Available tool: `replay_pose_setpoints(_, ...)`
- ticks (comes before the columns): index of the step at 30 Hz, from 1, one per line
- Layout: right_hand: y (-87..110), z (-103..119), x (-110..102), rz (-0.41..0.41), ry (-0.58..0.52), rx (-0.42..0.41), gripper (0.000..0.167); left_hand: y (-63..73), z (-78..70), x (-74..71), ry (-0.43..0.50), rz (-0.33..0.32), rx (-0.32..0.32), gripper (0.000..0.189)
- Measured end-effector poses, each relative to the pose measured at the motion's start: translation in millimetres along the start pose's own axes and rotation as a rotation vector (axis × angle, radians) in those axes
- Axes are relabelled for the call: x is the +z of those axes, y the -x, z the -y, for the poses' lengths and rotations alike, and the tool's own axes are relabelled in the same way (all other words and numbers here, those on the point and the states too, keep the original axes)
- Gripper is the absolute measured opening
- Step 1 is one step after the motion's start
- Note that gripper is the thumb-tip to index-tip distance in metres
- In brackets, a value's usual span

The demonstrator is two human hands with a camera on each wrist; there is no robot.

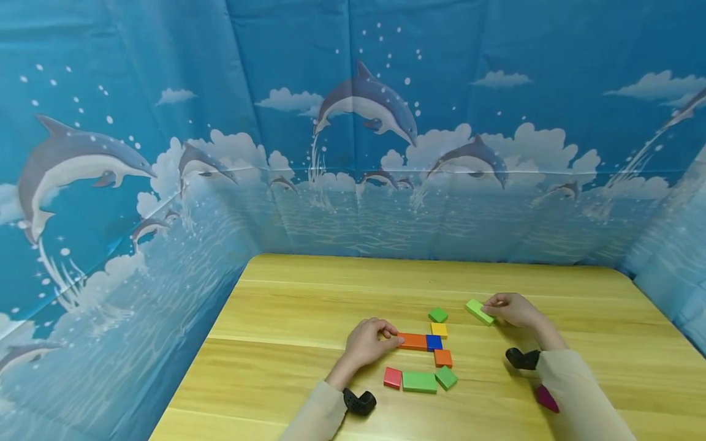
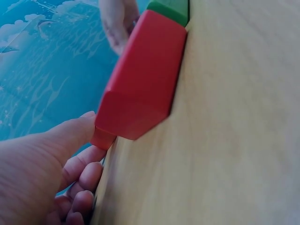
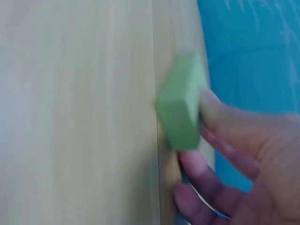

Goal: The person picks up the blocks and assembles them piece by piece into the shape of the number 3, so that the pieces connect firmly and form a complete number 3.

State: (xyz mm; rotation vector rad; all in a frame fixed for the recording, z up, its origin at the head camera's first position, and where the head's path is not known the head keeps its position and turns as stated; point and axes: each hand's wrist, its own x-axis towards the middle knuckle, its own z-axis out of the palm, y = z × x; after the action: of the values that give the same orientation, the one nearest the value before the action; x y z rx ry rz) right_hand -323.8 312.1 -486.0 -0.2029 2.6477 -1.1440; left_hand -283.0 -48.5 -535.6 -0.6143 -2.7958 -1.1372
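My left hand point(image 1: 368, 343) pinches the left end of a long orange block point(image 1: 412, 341) lying on the table; in the left wrist view, a red block point(image 2: 145, 70) hides most of it. A blue block point(image 1: 434, 343) sits at the orange block's right end. Farther right, my right hand point(image 1: 514, 310) holds a light green oblong block point(image 1: 478, 312) between thumb and fingers. That light green block point(image 3: 180, 105) looks blurred in the right wrist view. Above the blue block lie a yellow block point(image 1: 439, 330) and a green one point(image 1: 438, 315); below it is an orange-red block point(image 1: 443, 358).
Nearer me, the small red block point(image 1: 393, 378), a long green block point(image 1: 419, 381) and a turned green block point(image 1: 446, 377) form a row. A magenta piece point(image 1: 546, 399) shows partly beside the right sleeve. Behind the wooden table point(image 1: 309, 282) hangs a dolphin-print curtain point(image 1: 342, 226).
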Motion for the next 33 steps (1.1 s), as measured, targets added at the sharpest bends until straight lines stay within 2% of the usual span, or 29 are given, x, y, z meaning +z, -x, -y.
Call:
replay_pose_setpoints(5, -26.8, 16.4, 14.5, -0.073, 0.03, 0.029, 0.036, -1.3, -0.8, 0.8, 0.004, 0.002, 0.008, 0.022)
replay_pose_setpoints(14, -66.0, 55.6, 48.2, -0.059, 0.124, -0.041, 0.031, -2.5, -2.4, 0.5, 0.005, 0.003, 0.005, 0.021)
replay_pose_setpoints(19, -75.6, 69.3, 61.6, -0.018, 0.081, -0.016, 0.028, -2.7, -1.7, -0.2, -0.001, 0.002, 0.012, 0.022)
replay_pose_setpoints(27, -83.8, 75.7, 72.1, 0.021, 0.126, -0.072, 0.027, 0.2, -0.4, -0.9, 0.004, -0.014, 0.012, 0.022)
replay_pose_setpoints(33, -85.7, 74.5, 76.5, 0.061, 0.097, -0.105, 0.026, -0.5, -0.7, -0.3, -0.003, -0.003, 0.001, 0.022)
